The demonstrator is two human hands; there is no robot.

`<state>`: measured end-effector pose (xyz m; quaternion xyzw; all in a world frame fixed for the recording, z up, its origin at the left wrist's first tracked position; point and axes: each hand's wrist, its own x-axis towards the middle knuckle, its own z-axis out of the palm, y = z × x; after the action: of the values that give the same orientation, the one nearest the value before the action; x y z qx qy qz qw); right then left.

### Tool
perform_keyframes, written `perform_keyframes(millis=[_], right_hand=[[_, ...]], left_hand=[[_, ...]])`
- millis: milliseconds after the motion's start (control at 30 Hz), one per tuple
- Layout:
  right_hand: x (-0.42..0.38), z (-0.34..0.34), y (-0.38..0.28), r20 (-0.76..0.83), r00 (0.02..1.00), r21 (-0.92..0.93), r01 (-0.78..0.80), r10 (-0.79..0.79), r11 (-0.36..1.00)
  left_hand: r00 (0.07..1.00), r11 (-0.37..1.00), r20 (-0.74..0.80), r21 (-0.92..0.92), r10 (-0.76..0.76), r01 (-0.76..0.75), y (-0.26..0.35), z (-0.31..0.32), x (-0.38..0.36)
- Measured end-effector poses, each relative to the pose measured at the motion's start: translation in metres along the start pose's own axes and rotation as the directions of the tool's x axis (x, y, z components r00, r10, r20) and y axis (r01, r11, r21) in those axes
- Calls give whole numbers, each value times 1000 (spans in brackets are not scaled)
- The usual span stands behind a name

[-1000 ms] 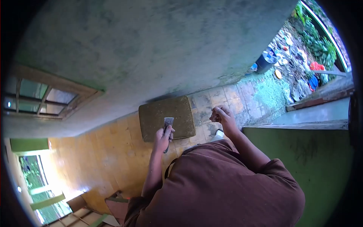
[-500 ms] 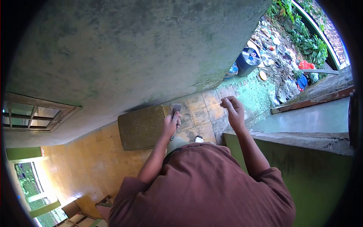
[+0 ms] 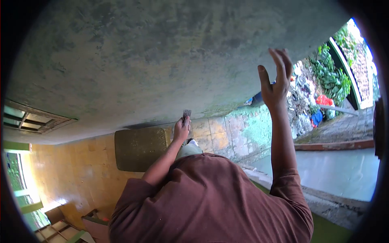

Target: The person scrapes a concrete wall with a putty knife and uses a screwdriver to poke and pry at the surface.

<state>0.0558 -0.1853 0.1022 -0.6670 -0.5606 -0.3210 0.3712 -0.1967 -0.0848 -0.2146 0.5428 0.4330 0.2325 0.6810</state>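
Note:
My left hand [image 3: 182, 130] is wrapped round a small grey flat-bladed tool, a scraper by its look [image 3: 187, 113], whose blade points up toward the foot of the wall. Raised at the right, my right hand [image 3: 277, 83] has its fingers apart and holds nothing. It is in front of the wall's right edge; whether it touches the wall I cannot tell. The grey-green wall [image 3: 154, 60] is stained and patchy.
A brown box-like piece [image 3: 139, 150] stands on the tiled floor [image 3: 89, 162] beside the wall. A small paned window [image 3: 30, 120] is at the left. Rubbish [image 3: 302, 101] and plants lie outside at the right, beyond a low ledge [image 3: 336, 146].
My right hand has risen and spread its fingers near the wall's right edge. My left hand still grips the tool. The view has shifted, with the wall filling more of it.

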Motion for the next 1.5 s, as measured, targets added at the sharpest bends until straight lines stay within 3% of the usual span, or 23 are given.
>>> perform_keyframes(millis=[67, 100, 133, 200, 267, 367, 500, 633, 733, 867, 933, 1000, 1067, 1400, 1500], right_hand=[[29, 21, 12, -72, 993, -88, 92, -99, 992], [40, 33, 22, -108, 981, -101, 149, -160, 984], [49, 44, 26, -102, 980, -92, 159, -169, 983], [59, 62, 32, -138, 974, -147, 161, -181, 976], [54, 81, 41, -86, 986, -62, 141, -146, 988], [50, 106, 54, -146, 978, -183, 122, -149, 976], [48, 118, 68, -218, 958, -200, 143, -187, 969], [47, 120, 69, -238, 944, -177, 188, -227, 966], [48, 123, 73, -271, 932, -171, 201, -242, 965], [43, 122, 77, -280, 929, -155, 205, -242, 966], [44, 122, 78, -283, 927, -146, 212, -246, 966], [43, 121, 78, -273, 928, -147, 221, -255, 964], [42, 121, 76, -274, 930, -138, 214, -244, 967], [42, 122, 76, -280, 932, -130, 200, -230, 971], [43, 122, 74, -282, 934, -128, 191, -220, 973]], left_hand=[[999, 1000, -38, 15, 20, -20, -9, -1, 27], [994, 989, -95, 136, 63, -49, -18, 0, 39], [984, 964, -145, 258, 106, -66, -23, 1, 48], [978, 957, -185, 287, 97, -40, -36, 0, 56], [974, 933, -206, 359, 91, -12, -32, -2, 52], [959, 887, -252, 462, 131, 0, -22, -1, 42], [946, 883, -298, 469, 131, 25, 2, 11, 44], [925, 930, -292, 340, 244, -138, 79, 36, 69], [908, 919, -281, 334, 310, -210, 87, 41, 64], [928, 920, -285, 372, 241, -125, 46, 26, 40], [934, 905, -330, 425, 135, 19, 25, 18, 38], [947, 905, -310, 423, 88, 54, 66, 25, 51], [860, 872, -372, 466, 348, -152, 94, 34, 73], [925, 854, -309, 520, 220, -30, 14, 22, 42], [836, 842, -355, 496, 419, -211, 96, 30, 71]])
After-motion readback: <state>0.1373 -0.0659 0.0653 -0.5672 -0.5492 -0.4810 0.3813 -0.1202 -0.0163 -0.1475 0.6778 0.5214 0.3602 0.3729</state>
